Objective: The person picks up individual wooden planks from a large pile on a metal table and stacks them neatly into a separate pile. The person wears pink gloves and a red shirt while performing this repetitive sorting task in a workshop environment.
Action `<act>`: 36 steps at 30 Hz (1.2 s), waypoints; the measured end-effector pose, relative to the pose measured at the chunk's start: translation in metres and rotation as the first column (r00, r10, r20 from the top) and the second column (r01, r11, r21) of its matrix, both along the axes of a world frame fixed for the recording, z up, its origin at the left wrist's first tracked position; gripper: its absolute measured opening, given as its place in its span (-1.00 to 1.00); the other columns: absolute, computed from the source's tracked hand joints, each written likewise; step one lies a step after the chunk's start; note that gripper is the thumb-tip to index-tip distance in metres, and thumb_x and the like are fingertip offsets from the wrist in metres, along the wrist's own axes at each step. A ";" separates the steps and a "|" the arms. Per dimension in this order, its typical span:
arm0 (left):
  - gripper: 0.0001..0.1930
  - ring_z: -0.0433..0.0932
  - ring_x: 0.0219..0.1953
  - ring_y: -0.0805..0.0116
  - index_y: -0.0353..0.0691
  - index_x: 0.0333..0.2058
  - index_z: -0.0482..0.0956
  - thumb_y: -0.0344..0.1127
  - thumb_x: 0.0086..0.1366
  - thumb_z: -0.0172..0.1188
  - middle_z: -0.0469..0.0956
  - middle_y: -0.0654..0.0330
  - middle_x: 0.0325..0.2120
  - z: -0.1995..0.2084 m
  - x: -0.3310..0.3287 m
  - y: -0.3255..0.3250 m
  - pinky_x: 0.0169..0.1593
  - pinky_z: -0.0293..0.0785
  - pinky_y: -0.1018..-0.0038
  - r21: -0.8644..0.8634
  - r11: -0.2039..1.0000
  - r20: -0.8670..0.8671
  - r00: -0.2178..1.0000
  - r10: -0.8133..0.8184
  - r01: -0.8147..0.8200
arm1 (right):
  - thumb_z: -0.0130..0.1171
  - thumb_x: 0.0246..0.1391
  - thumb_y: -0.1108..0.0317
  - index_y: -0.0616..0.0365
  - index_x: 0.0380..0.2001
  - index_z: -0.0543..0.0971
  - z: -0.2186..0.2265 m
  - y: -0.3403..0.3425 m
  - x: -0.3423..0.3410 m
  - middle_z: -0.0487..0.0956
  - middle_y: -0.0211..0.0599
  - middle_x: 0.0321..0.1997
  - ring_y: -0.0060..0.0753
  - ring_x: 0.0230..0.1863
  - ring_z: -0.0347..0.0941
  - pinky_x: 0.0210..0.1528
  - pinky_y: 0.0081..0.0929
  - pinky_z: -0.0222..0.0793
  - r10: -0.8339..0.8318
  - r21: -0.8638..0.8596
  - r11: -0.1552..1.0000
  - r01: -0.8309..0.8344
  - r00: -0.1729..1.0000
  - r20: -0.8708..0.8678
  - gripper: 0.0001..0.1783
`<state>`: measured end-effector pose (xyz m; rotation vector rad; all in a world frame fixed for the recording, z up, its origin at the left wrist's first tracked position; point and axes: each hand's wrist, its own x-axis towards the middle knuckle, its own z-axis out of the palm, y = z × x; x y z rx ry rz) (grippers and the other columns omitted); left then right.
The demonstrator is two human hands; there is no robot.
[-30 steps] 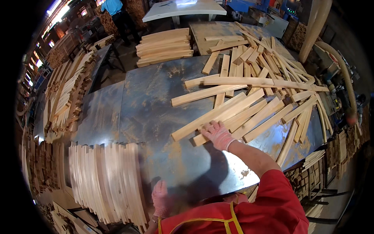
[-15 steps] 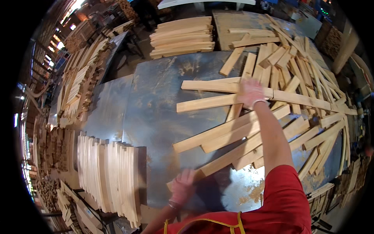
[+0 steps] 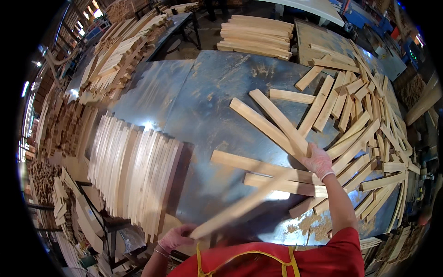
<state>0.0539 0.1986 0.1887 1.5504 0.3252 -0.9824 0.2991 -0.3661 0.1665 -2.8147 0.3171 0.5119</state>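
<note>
My left hand (image 3: 176,236), in a thin pinkish glove, grips the near end of a pale wooden slat (image 3: 240,203). That slat slants up to the right above the table and is blurred by motion. My right hand (image 3: 318,160), gloved the same way, is closed around the near ends of two slats. Of these, one slat (image 3: 263,123) and a second slat (image 3: 279,117) fan out toward the far left. Just nearer than the right hand, another slat (image 3: 249,164) and a shorter-looking one (image 3: 281,184) lie on the metal table (image 3: 212,106).
A jumbled heap of slats (image 3: 364,111) covers the table's right side. At the left stands a neat row of slats (image 3: 134,171). A stack (image 3: 256,37) sits beyond the far edge, and more wood (image 3: 124,55) lies on a bench at the far left.
My right hand has come nearer, swinging two slats so their far ends point away. My left hand has moved left and nearer, with the slat now raised. The view has shifted.
</note>
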 end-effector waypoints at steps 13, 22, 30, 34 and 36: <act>-0.36 0.69 0.01 0.10 -0.22 0.16 0.60 0.04 0.21 0.44 0.66 -0.02 0.03 -0.077 -0.010 -0.032 0.04 0.64 0.21 0.422 0.875 0.335 0.937 0.095 -0.240 | 0.05 0.33 -0.12 0.30 0.41 0.33 -0.089 0.360 -0.228 0.64 0.31 0.14 0.32 0.18 0.59 0.30 -0.03 0.45 0.582 0.629 0.707 -0.323 0.772 -0.257 -0.19; -0.42 0.51 0.28 -0.17 -0.13 0.11 0.63 -0.07 0.11 0.42 0.56 -0.07 0.21 -0.112 -0.021 0.045 0.29 0.48 -0.01 0.761 0.344 0.646 0.600 -0.472 -0.550 | 0.40 0.04 -0.07 0.05 0.50 0.29 -0.022 0.182 -0.160 0.35 0.12 0.53 0.18 0.54 0.24 0.59 0.07 0.07 0.385 0.007 0.917 -0.399 0.889 0.249 0.01; -0.30 0.37 0.39 -0.21 -0.17 0.32 0.50 -0.02 0.26 0.41 0.44 -0.09 0.35 -0.083 0.023 0.018 0.40 0.34 -0.02 0.847 0.287 0.508 0.521 -0.686 -0.448 | 0.02 0.32 0.34 0.02 0.30 0.48 -0.043 0.050 -0.122 0.64 -0.03 0.17 0.12 0.18 0.60 0.16 -0.01 0.50 0.450 -0.234 0.862 -0.450 0.891 -0.056 -0.52; -0.30 0.45 0.30 -0.04 -0.18 0.35 0.49 -0.08 0.27 0.40 0.47 -0.07 0.31 -0.061 0.044 -0.106 0.32 0.44 0.13 0.553 0.833 0.520 0.773 -0.363 0.020 | 0.11 0.32 0.13 0.07 0.33 0.46 0.047 0.104 -0.073 0.66 0.10 0.16 0.19 0.15 0.61 0.24 -0.06 0.47 0.341 0.415 0.867 -0.277 0.936 -0.088 -0.44; -0.39 0.52 0.20 0.07 -0.23 0.29 0.53 -0.18 0.30 0.38 0.52 -0.03 0.24 -0.080 0.061 -0.162 0.25 0.49 0.16 -0.032 0.999 0.259 0.966 0.015 -0.007 | 0.20 0.25 0.04 0.12 0.34 0.45 0.003 0.110 -0.053 0.64 0.14 0.18 0.20 0.23 0.56 0.32 -0.10 0.42 0.349 0.687 0.657 -0.311 0.933 0.089 -0.33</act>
